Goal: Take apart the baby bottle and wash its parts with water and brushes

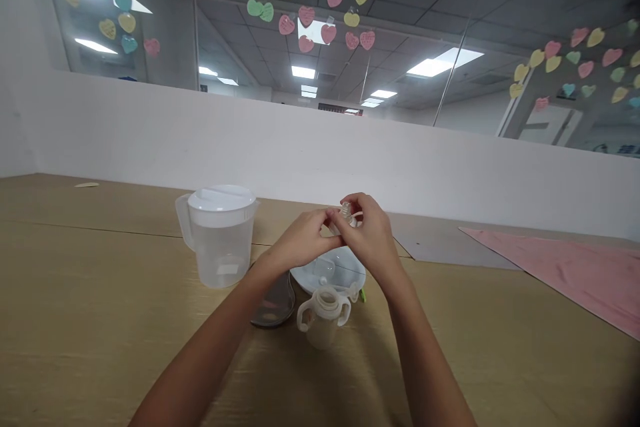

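My left hand (307, 237) and my right hand (367, 230) meet above a white bowl (354, 275). Between their fingers they hold a small clear ribbed piece (346, 209), partly hidden by the fingers. A clear rounded piece (325, 268) lies in the bowl. Nearer to me, a translucent two-handled cup (323, 330) stands upright with its top open. Beside it on the left is a dark-rimmed tray (274, 307), partly covered by my left forearm. A small green item (363, 295) shows at the bowl's right edge.
A translucent lidded pitcher (223, 247) stands left of my hands on the brown table (100, 293). On the right lie a grey sheet (445, 240) and a pink cloth (565, 267). A white wall (300, 147) runs behind the table.
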`<state>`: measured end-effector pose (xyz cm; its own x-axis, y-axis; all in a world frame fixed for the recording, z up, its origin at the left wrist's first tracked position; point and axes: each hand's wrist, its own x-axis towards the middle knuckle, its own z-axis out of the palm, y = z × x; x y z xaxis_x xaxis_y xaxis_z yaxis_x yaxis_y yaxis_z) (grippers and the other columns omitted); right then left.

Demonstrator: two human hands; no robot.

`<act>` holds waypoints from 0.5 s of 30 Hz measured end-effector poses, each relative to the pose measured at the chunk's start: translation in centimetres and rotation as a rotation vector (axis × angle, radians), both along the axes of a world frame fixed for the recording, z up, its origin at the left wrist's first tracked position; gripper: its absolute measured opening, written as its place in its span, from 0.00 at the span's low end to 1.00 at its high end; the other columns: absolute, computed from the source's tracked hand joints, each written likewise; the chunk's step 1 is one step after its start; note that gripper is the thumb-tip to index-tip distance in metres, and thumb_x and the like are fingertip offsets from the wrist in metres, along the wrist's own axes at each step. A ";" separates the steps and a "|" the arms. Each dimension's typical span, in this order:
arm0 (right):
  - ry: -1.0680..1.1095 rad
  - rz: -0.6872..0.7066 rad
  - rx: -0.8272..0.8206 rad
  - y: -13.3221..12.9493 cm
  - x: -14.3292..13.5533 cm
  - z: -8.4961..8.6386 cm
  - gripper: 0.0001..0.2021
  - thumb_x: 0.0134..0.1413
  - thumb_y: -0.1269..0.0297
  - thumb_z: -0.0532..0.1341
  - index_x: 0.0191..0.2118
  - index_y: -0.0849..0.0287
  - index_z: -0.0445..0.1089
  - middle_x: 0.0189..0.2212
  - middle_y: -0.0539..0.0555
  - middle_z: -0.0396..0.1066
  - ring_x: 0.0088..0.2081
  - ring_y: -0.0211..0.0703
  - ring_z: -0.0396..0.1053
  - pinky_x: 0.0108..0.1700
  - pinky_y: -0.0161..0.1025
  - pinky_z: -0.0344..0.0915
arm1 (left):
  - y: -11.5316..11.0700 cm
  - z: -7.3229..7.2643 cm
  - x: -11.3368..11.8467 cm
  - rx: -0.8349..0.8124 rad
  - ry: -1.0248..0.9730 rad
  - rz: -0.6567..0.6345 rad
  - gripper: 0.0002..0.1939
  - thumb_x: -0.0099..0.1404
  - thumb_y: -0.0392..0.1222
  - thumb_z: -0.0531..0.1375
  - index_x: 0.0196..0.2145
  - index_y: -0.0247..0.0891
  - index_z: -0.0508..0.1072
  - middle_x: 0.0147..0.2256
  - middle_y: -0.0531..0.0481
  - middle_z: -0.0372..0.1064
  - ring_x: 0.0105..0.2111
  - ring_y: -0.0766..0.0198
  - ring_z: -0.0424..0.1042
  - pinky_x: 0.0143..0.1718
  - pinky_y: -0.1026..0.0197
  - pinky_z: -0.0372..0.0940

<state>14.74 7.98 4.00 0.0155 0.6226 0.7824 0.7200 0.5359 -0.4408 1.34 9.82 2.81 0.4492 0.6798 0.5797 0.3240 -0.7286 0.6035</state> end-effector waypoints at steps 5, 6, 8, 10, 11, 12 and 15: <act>-0.121 -0.030 -0.101 -0.3 0.0 0.1 0.19 0.59 0.52 0.50 0.25 0.59 0.64 0.22 0.52 0.66 0.25 0.40 0.62 0.27 0.35 0.53 | -0.5 0.4 -0.1 0.148 -0.095 0.076 0.15 0.60 0.42 0.59 0.46 0.41 0.69 0.43 0.51 0.69 0.42 0.60 0.67 0.43 0.61 0.62; -0.127 -0.046 -0.090 -0.4 0.0 0.2 0.21 0.60 0.52 0.49 0.22 0.59 0.62 0.19 0.51 0.63 0.23 0.39 0.60 0.26 0.35 0.51 | -0.6 0.5 -0.2 0.158 -0.088 0.076 0.15 0.61 0.42 0.58 0.46 0.40 0.69 0.43 0.50 0.69 0.42 0.59 0.67 0.43 0.60 0.62; -0.119 -0.071 -0.056 -0.6 0.1 0.4 0.23 0.60 0.52 0.48 0.18 0.59 0.58 0.15 0.50 0.59 0.20 0.38 0.56 0.25 0.35 0.48 | -0.9 0.6 -0.4 0.164 -0.068 0.050 0.15 0.62 0.43 0.58 0.46 0.40 0.69 0.42 0.49 0.70 0.42 0.59 0.67 0.43 0.59 0.62; -0.097 -0.043 -0.050 -0.9 0.2 0.6 0.24 0.60 0.52 0.48 0.16 0.59 0.56 0.13 0.49 0.56 0.19 0.36 0.54 0.24 0.35 0.47 | -1.1 0.8 -0.6 0.174 -0.067 0.009 0.16 0.62 0.44 0.58 0.48 0.40 0.68 0.43 0.48 0.69 0.43 0.58 0.67 0.45 0.58 0.61; -0.082 -0.017 -0.057 -1.0 0.3 0.7 0.25 0.60 0.52 0.48 0.16 0.59 0.56 0.13 0.48 0.55 0.19 0.36 0.53 0.24 0.35 0.46 | -1.2 0.9 -0.7 0.183 -0.070 -0.008 0.17 0.62 0.45 0.59 0.48 0.39 0.68 0.44 0.48 0.69 0.44 0.57 0.67 0.46 0.58 0.61; -0.066 0.010 -0.067 -1.2 0.4 0.8 0.25 0.60 0.52 0.48 0.16 0.59 0.56 0.13 0.48 0.54 0.19 0.35 0.53 0.24 0.34 0.46 | -1.3 1.0 -0.8 0.192 -0.071 -0.024 0.18 0.62 0.45 0.59 0.49 0.39 0.67 0.45 0.47 0.68 0.45 0.57 0.66 0.47 0.57 0.60; -0.015 0.097 -0.109 -1.7 0.8 1.0 0.24 0.60 0.51 0.48 0.17 0.60 0.56 0.14 0.47 0.54 0.20 0.34 0.53 0.24 0.33 0.48 | -1.8 1.3 -1.0 0.216 -0.050 -0.064 0.17 0.63 0.45 0.58 0.49 0.39 0.67 0.44 0.47 0.68 0.45 0.58 0.67 0.47 0.58 0.60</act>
<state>15.58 6.31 5.03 -0.0604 0.7020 0.7096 0.6743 0.5528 -0.4895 0.33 8.07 4.06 0.4541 0.5091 0.7312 0.2466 -0.8604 0.4459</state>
